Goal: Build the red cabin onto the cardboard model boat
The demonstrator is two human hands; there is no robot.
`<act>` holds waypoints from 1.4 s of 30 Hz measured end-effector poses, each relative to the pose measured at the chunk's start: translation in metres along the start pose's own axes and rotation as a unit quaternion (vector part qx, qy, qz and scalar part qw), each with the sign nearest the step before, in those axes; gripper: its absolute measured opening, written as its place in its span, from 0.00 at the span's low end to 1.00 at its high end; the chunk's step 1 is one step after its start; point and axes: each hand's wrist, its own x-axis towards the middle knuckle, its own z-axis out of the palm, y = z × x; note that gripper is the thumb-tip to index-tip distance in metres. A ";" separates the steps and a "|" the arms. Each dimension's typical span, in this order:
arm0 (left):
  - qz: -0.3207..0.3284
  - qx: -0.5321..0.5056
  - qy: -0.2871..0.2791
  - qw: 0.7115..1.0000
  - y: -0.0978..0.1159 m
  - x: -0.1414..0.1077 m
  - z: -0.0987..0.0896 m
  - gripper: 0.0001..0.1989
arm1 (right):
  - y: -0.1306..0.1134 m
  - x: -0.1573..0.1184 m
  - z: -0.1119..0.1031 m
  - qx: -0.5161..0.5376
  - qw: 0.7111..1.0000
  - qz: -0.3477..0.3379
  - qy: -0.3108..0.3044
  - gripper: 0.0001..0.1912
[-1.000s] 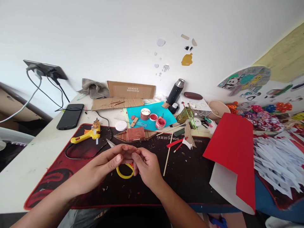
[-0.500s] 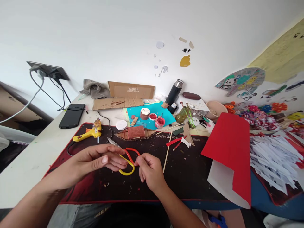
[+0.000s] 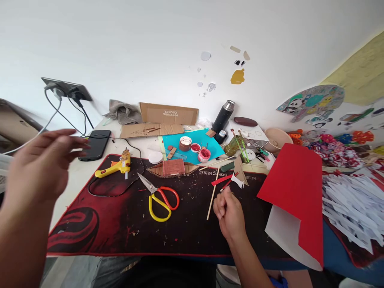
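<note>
My left hand (image 3: 45, 164) is raised at the far left, in front of the phone (image 3: 95, 145). Its fingers point right with gaps between them, and I see nothing in it. Over the right half of the dark mat hovers my right hand (image 3: 229, 212), fingers curled in; whether they hold anything small is hidden. Just beyond it lie a red paper strip (image 3: 221, 181) and a white paper scrap (image 3: 237, 181). A thin wooden stick (image 3: 212, 196) runs beside its fingers. The scissors (image 3: 156, 196), with red and yellow handles, rest on the mat, blades parted.
A cardboard boat shape (image 3: 174, 168) with a red-brown block sits behind the scissors. To its left is a yellow glue gun (image 3: 112, 169) with its cord. Open paint pots (image 3: 204, 155) stand on blue paper. At right are red paper (image 3: 295, 192) and white paper strips (image 3: 351, 212).
Both hands have moved apart, away from the scissors, which stay on the mat. My left hand went up and left; my right hand shifted right towards the paper scraps.
</note>
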 end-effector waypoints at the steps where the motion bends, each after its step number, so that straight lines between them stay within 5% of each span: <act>1: 0.005 0.045 -0.022 0.999 0.000 -0.010 0.014 0.21 | 0.002 -0.001 0.004 -0.015 1.000 0.013 -0.013 0.33; 3: 0.013 0.137 -0.143 0.980 -0.005 -0.026 0.042 0.34 | 0.007 -0.004 0.014 -0.042 0.997 0.044 -0.045 0.33; 6: 0.108 0.244 -0.286 0.920 -0.022 -0.035 0.072 0.49 | 0.012 -0.005 0.026 -0.058 0.993 0.055 -0.089 0.28; 9: 0.161 0.327 -0.393 0.844 -0.040 -0.032 0.088 0.52 | 0.015 -0.003 0.030 -0.060 0.991 0.058 -0.106 0.27; 12: 0.176 0.363 -0.437 0.804 -0.051 -0.028 0.100 0.50 | 0.016 0.001 0.031 -0.069 0.988 0.072 -0.116 0.28; 20: 0.200 0.373 -0.460 0.780 -0.060 -0.021 0.126 0.49 | 0.022 0.011 0.039 -0.067 0.988 0.082 -0.110 0.30; 33: 0.193 0.368 -0.438 0.797 -0.068 -0.021 0.123 0.42 | 0.027 0.022 0.050 -0.062 0.986 0.103 -0.112 0.32; 42: 0.119 0.337 -0.368 0.859 -0.050 -0.037 0.119 0.43 | 0.027 0.022 0.056 -0.046 0.988 0.109 -0.099 0.35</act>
